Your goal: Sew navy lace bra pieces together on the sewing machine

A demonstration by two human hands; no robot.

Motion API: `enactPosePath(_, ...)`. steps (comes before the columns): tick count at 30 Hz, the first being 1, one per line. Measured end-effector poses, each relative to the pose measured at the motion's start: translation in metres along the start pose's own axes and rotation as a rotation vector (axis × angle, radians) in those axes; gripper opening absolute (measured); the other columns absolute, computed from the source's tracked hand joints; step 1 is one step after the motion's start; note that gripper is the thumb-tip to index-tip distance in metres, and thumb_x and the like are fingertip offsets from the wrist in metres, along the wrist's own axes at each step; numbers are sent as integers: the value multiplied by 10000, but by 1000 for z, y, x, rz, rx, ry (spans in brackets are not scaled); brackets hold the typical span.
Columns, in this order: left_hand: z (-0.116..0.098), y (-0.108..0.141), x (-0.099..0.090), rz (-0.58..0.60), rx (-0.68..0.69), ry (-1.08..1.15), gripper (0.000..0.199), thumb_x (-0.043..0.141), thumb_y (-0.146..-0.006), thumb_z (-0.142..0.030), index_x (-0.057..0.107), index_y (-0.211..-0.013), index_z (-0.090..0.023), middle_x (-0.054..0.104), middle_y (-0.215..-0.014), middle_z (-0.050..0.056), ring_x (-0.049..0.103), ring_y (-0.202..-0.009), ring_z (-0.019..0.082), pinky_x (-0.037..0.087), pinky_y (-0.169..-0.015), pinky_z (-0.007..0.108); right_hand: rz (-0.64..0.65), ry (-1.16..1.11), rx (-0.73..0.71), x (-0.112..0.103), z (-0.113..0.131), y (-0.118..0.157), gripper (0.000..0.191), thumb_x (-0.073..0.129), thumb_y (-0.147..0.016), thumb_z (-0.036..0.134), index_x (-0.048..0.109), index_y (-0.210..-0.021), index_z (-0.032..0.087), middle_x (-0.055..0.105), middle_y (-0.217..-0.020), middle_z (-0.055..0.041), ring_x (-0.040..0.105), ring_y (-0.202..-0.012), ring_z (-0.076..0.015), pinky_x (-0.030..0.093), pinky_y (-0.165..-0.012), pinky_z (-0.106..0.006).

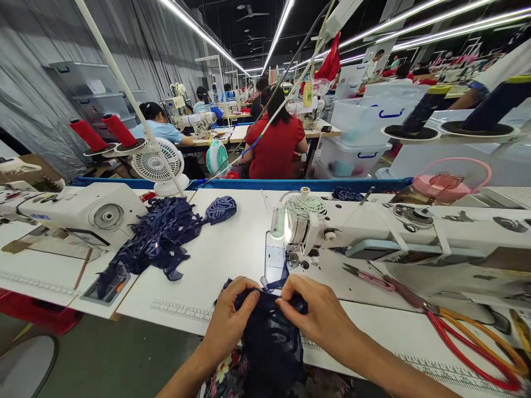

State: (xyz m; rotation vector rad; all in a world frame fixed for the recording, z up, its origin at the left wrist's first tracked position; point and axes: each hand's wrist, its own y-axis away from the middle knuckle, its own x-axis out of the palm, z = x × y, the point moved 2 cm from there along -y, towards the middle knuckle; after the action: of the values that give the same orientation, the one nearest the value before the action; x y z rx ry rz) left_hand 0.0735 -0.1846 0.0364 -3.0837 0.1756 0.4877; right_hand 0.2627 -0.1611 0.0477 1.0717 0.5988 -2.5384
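Note:
Between my two hands is a piece of navy lace fabric (pixel 271 337), its upper edge at the table's front and the rest draping down toward my lap. My left hand (pixel 234 309) pinches that edge between thumb and fingers. Just to the right, my right hand (pixel 313 309) pinches the same edge, fingers closed. A narrow navy strip runs from the fabric up to the needle area of the white sewing machine (pixel 305 232), directly beyond my hands. Fingertips hide part of the held edge.
A heap of navy lace pieces (pixel 160 235) lies left, beside another sewing machine (pixel 91 213). At right are small snips (pixel 369 276) and large scissors with red and orange handles (pixel 468 337). A pink-lidded container (pixel 443 182) stands behind. Co-workers sit at machines ahead.

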Motion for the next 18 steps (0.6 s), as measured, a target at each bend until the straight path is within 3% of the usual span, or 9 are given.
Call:
enactPosePath(3, 19, 7, 5, -91, -32, 29, 256, 470, -934, -421, 610, -886, -211, 624, -869, 18, 582, -853, 181, 453, -769, 250, 66, 118, -38, 14, 8, -3, 142, 512, -855, 146, 598, -950, 208, 635, -817, -22, 575, -737, -163, 402, -650, -262)
enactPosePath(6, 46, 19, -15, -227, -17, -26, 268, 480, -919, -436, 629, -902, -214, 665, -888, 27, 621, -838, 192, 499, -754, 259, 207, 88, -57, 42, 24, -15, 93, 547, -822, 152, 624, -836, 203, 631, -752, -6, 571, -690, -151, 394, -644, -254)
enactPosePath(9, 51, 34, -69, -279, 96, -240, 257, 541, -870, -448, 661, -851, -222, 696, -855, 28, 655, -817, 208, 539, -722, 258, 417, -338, 35, 69, 51, -33, 16, 620, -785, 201, 614, -770, 201, 564, -608, 54, 531, -575, -95, 392, -603, -206)
enactPosePath(11, 32, 41, -110, -228, 206, -445, 227, 546, -868, -437, 678, -854, -252, 701, -854, 14, 666, -774, 195, 551, -707, 248, 535, -736, 138, 78, 72, -43, 152, 693, -762, 317, 611, -746, 190, 558, -594, 60, 543, -567, -83, 407, -594, -189)
enactPosePath(13, 1, 38, -137, -193, 334, -644, 200, 532, -878, -416, 689, -929, -303, 699, -927, -4, 672, -783, 182, 548, -683, 229, 598, -1036, 228, 78, 85, -49, 327, 776, -664, 447, 606, -733, 176, 584, -631, 39, 573, -600, -102, 416, -572, -192)
enactPosePath(15, -24, 17, -136, -89, 396, -762, 200, 514, -890, -403, 692, -934, -322, 695, -948, -10, 664, -726, 164, 523, -592, 212, 608, -1171, 316, 70, 81, -50, 446, 813, -569, 522, 590, -720, 167, 582, -629, 23, 601, -621, -132, 419, -542, -201)
enactPosePath(18, -25, -40, -83, 153, 363, -720, 247, 452, -921, -294, 683, -837, -278, 700, -867, -2, 656, -778, 168, 510, -690, 239, 509, -1046, 485, 59, 38, -44, 428, 731, -659, 548, 532, -722, 174, 569, -596, 27, 639, -610, -154, 460, -542, -219)
